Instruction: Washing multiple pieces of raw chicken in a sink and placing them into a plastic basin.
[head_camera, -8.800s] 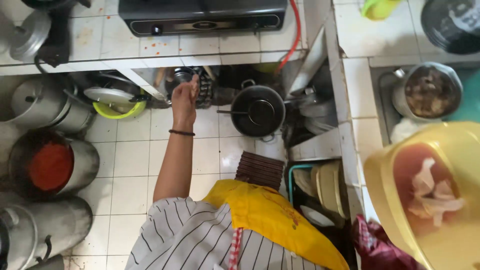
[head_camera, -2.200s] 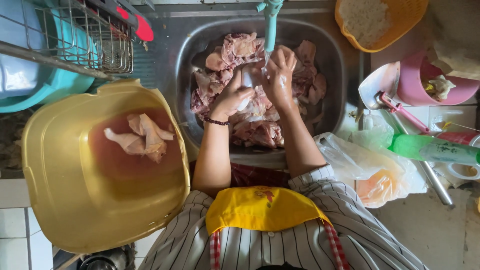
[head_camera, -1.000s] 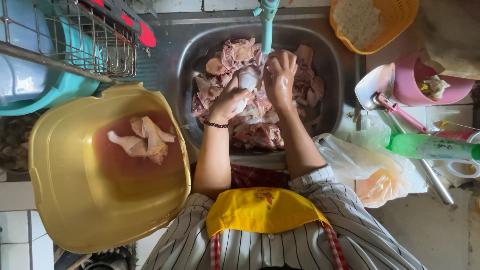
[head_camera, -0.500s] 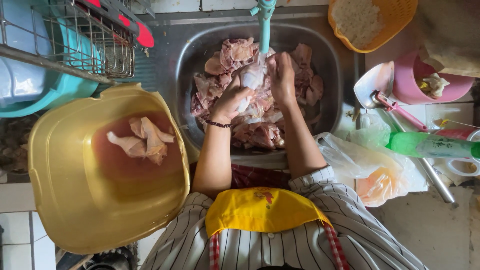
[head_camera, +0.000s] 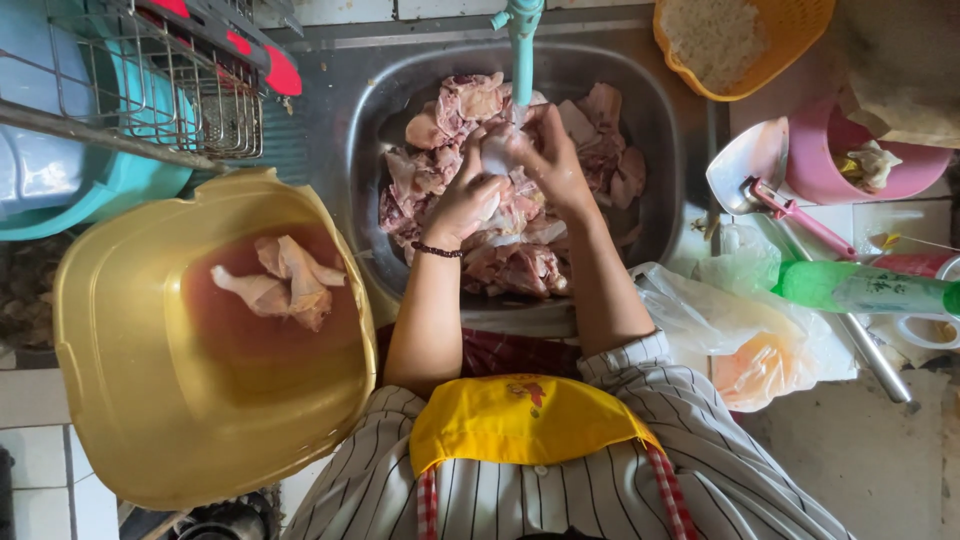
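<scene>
Both hands were closed around one pale piece of raw chicken (head_camera: 497, 152), held just under the teal tap (head_camera: 524, 40) above the steel sink (head_camera: 660, 110): the left hand (head_camera: 466, 200) cupped it from below with its fingers curled, the right hand (head_camera: 550, 160) pressed on it from the far side. The step in hand looked like rinsing or rubbing that piece over the heap of raw chicken pieces (head_camera: 520, 260) that filled the sink. By my judgement, the next move would call for a firm hold on slippery meat and a short carry to the left, where the yellow basin (head_camera: 130, 420) stood touching the sink's edge, with a few pieces lying in reddish water. As for packages, a crumpled clear plastic bag (head_camera: 745, 330) lay just right of the sink with something orange inside, and a green bottle (head_camera: 850, 288) lay on its side beyond it; its label was too small to tell. An orange basket (head_camera: 790, 50) of white grains sat at the top right, near a pink bowl (head_camera: 830, 165).
</scene>
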